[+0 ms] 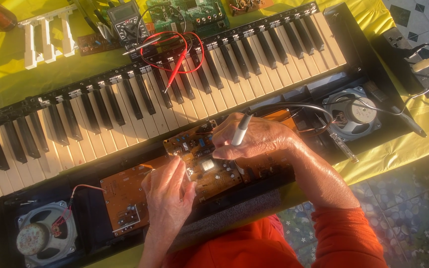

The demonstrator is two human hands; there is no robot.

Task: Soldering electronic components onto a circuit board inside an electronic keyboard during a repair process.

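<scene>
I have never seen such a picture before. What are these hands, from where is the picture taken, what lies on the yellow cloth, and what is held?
There is one picture, taken by a camera on the person's head, looking down at their own two bare hands. On the yellow cloth lies an opened electronic keyboard, with a round speaker at each end. Above it are a multimeter with red leads and a green circuit board. The right hand holds a pen-shaped tool with a cable, probably a soldering iron, over a brown circuit board. The left hand touches that board; whether its fingers hold anything, I cannot tell.
</scene>
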